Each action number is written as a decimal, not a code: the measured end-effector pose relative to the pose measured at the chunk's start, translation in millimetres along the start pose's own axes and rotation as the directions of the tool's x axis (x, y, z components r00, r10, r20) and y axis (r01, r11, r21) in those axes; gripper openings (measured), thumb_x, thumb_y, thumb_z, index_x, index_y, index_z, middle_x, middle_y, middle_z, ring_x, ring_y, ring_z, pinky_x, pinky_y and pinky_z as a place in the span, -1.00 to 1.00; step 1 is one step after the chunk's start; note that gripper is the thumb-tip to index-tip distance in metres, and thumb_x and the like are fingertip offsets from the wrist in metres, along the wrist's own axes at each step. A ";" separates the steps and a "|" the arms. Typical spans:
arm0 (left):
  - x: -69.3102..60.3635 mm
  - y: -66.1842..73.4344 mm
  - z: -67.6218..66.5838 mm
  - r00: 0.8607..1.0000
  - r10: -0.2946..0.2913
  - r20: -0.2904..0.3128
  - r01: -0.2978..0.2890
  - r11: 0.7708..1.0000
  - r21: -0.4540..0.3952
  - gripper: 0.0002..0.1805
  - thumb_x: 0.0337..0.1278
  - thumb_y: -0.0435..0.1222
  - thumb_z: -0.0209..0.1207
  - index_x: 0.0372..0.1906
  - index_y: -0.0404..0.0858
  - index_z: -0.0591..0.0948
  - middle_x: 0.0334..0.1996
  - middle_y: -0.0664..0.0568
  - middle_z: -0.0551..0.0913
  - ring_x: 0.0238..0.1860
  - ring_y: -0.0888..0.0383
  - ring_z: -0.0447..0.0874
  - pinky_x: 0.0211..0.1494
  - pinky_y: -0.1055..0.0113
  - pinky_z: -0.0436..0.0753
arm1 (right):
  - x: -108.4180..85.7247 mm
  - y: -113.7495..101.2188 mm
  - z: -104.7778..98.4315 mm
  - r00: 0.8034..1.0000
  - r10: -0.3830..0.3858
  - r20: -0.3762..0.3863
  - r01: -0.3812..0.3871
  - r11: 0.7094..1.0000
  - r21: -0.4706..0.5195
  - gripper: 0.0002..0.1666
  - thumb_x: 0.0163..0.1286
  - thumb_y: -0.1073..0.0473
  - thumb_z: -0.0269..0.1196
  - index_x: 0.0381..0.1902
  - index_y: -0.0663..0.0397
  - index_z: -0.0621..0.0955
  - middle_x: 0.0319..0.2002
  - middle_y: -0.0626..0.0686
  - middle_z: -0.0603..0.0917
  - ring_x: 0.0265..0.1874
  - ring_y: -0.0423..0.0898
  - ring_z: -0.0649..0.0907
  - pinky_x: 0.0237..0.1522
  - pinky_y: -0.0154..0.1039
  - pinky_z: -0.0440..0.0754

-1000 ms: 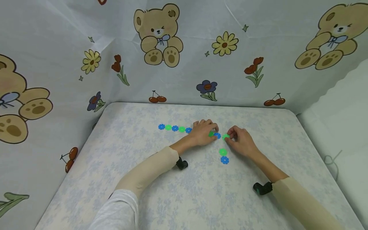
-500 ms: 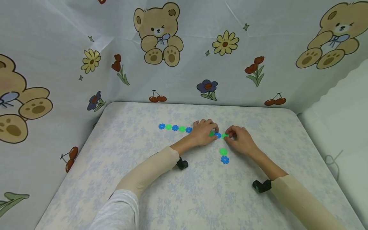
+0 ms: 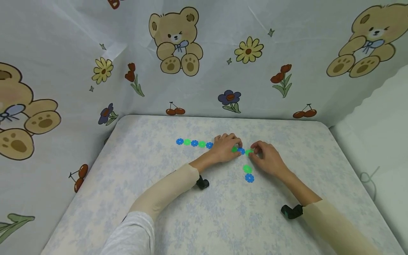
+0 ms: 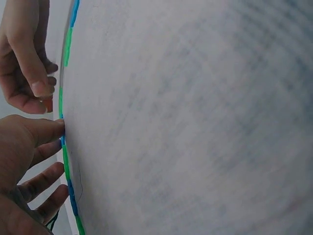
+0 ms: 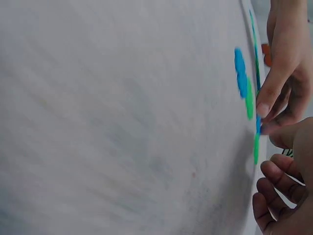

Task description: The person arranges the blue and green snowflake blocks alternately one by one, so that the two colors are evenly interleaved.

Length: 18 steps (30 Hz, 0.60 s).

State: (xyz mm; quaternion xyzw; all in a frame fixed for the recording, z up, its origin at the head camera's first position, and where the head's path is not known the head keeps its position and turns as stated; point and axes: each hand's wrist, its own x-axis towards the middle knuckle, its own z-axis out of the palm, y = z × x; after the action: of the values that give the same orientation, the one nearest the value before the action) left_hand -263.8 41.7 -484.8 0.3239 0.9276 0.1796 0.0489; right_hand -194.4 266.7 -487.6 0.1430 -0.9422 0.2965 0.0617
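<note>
A row of blue and green notched plastic discs lies across the tabletop in the head view, its left part showing as a blue disc (image 3: 194,143) among its neighbours. My left hand (image 3: 225,148) covers the middle of this row. Thumb and forefinger pinch a blue disc (image 3: 241,151) near its right end. Beside that sits a green disc (image 3: 249,152) at the end. My right hand (image 3: 267,158) hovers close by with loosely bent fingers; both wrist views show a small gap between its fingertips and the green disc. Whether the discs interlock is too small to tell.
A loose green disc (image 3: 247,169) and a loose blue disc (image 3: 249,178) lie in front of the row. The pale patterned tabletop (image 3: 223,219) meets a bear-printed cloth (image 3: 204,92) at the back. Each wrist carries a black camera; the right camera (image 3: 292,211) is plain to see.
The right hand has brought the green disc leftward against the blue one, then its fingers have come off it. The left hand has stayed in place. The head view has shifted slightly.
</note>
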 end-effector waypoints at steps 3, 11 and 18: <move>-0.4 1.2 1.2 1.000 -0.003 0.005 0.003 1.000 0.003 -0.74 0.52 0.06 0.28 0.17 0.16 0.64 0.30 0.15 0.56 0.40 -0.01 0.48 0.62 -0.34 0.25 | -14.9 -7.3 -1.9 0.999 -0.033 0.025 0.032 0.999 0.020 -0.72 0.55 0.12 0.35 0.08 0.17 0.67 -0.15 0.11 0.74 -0.11 0.07 0.68 0.02 0.04 0.59; -1.5 2.1 1.8 1.000 0.002 0.013 -0.002 1.000 0.001 -0.74 0.54 0.05 0.26 0.16 0.14 0.61 0.32 0.14 0.53 0.43 -0.03 0.45 0.63 -0.37 0.23 | -55.0 -25.1 -1.9 0.995 -0.014 0.099 0.013 1.000 0.011 -0.82 0.48 0.09 0.44 -0.08 -0.02 0.68 -0.19 -0.06 0.70 -0.16 -0.13 0.64 -0.09 -0.20 0.61; 0.3 3.5 3.4 1.000 0.014 0.020 -0.013 1.000 -0.019 -0.72 0.56 0.07 0.21 0.19 0.14 0.57 0.32 0.13 0.52 0.42 -0.04 0.42 0.60 -0.39 0.22 | -72.5 -33.8 3.2 0.996 0.001 0.089 0.003 0.999 -0.045 -0.72 0.39 -0.02 0.51 -0.11 -0.04 0.68 -0.19 -0.08 0.65 -0.13 -0.13 0.52 -0.03 -0.10 0.52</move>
State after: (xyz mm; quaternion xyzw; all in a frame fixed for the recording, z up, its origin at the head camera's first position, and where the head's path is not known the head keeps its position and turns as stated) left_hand -261.3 45.5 -486.7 0.3316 0.9231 0.1853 0.0602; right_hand -115.1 255.3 -486.4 0.1551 -0.9504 0.2686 0.0231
